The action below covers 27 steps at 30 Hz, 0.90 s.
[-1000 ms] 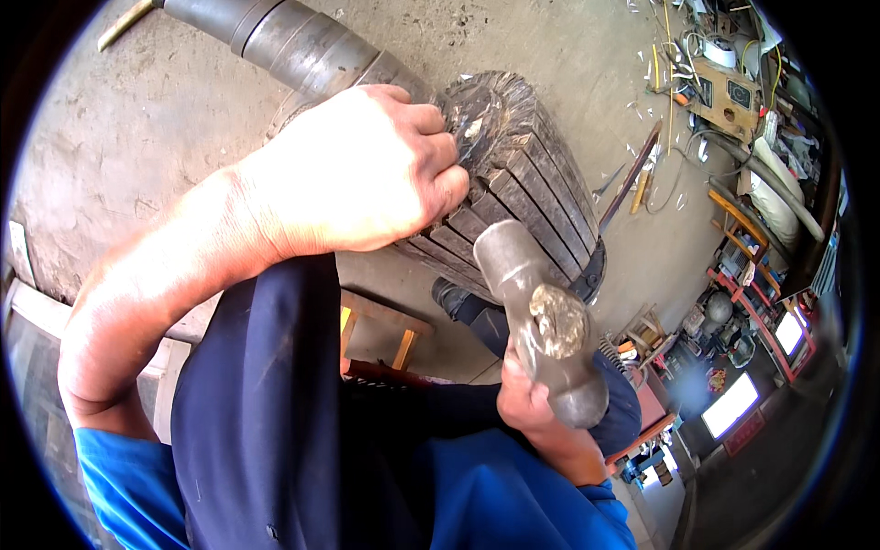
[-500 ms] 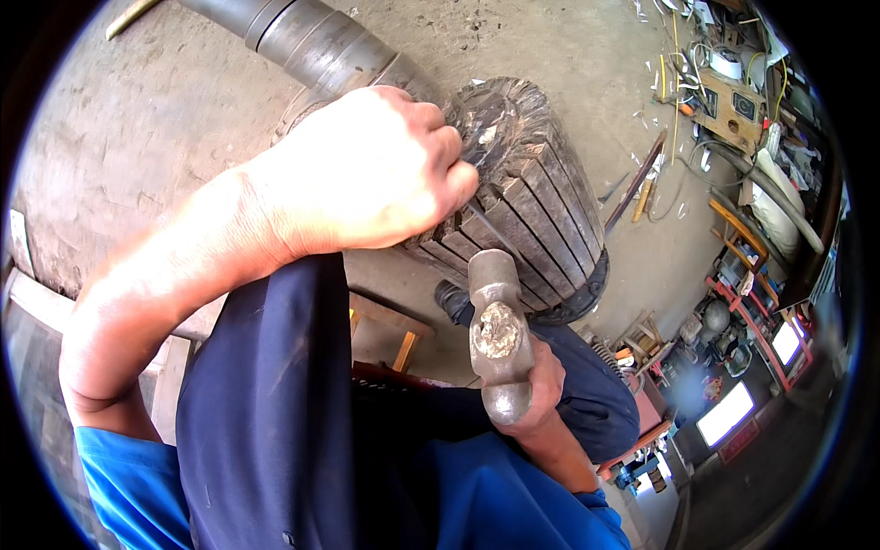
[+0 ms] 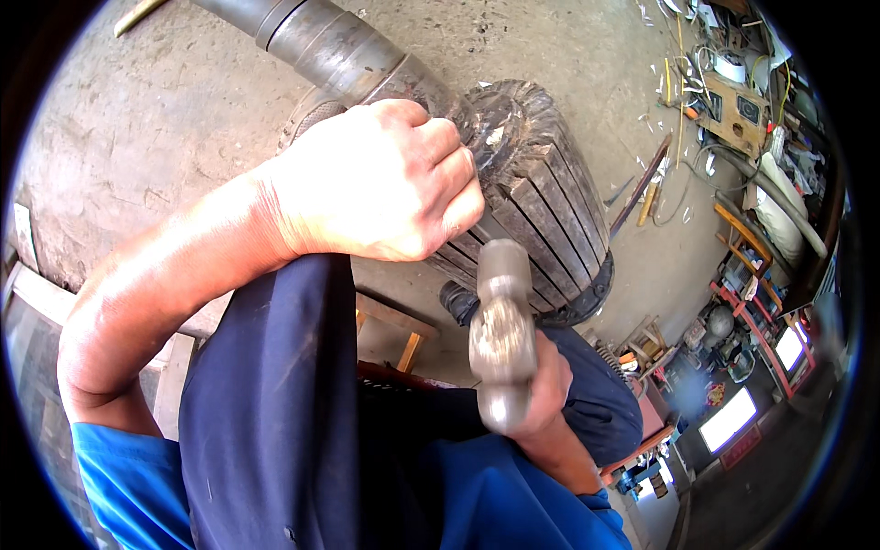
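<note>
My right hand [image 3: 548, 390] grips a ball-peen hammer [image 3: 503, 344], its worn steel head blurred in front of my right knee. Over the near end of a slotted motor rotor [image 3: 555, 215], my left hand [image 3: 380, 183] is closed in a fist. A thin grey metal rod [image 3: 488, 226] shows in part by the little-finger side of that fist; the rest of it is hidden. The rotor is a worn grey-brown cylinder with long dark slots. From its end a thick steel shaft [image 3: 353, 60] runs to the upper left. The hammer's face is just below the fist, apart from it.
The rotor rests near my dark shoe [image 3: 456, 301] on a dusty concrete floor [image 3: 183, 110]. A wooden stool-like frame [image 3: 399, 321] stands between my legs. To the right lie a long bar [image 3: 642, 183], a wooden handle [image 3: 649, 202], cables and cluttered tools.
The hammer head has shifted slightly up and to the right and is now blurred. My left fist sits a little lower and further right, still closed; the whole view has shifted slightly.
</note>
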Tool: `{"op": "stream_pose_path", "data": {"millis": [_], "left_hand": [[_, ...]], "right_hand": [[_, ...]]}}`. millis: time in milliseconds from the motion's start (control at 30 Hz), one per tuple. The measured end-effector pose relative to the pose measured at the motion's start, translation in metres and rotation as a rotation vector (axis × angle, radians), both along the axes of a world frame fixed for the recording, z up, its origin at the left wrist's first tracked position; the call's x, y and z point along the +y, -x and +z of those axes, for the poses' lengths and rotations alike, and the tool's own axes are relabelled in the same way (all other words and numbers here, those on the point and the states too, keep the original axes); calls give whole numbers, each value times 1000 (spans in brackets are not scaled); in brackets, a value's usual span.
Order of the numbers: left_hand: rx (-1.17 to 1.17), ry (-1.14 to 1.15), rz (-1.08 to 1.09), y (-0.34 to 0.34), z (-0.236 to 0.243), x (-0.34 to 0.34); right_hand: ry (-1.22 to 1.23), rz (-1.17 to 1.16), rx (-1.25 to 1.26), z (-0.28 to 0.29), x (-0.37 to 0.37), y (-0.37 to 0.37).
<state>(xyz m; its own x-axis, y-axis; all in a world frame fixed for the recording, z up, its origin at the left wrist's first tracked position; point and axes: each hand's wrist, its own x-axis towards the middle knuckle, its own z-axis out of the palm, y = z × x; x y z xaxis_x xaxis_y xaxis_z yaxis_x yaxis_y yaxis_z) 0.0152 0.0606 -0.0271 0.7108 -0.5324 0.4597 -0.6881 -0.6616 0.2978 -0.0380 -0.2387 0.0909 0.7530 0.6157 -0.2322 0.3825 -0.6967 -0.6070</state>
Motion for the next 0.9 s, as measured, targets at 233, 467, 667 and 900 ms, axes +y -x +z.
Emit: {"op": "stream_pose_path", "data": {"millis": [233, 467, 667, 900], "left_hand": [[7, 7, 5, -1, 4, 1], [-29, 58, 6, -10, -7, 4], [24, 67, -2, -7, -10, 0], [33, 51, -9, -11, -5, 4]], "right_hand": [[90, 151, 58, 22, 12, -13], [-139, 68, 106, 14, 17, -21], [-32, 49, 39, 29, 37, -30], [-2, -187, 258, 17, 6, -22]]}}
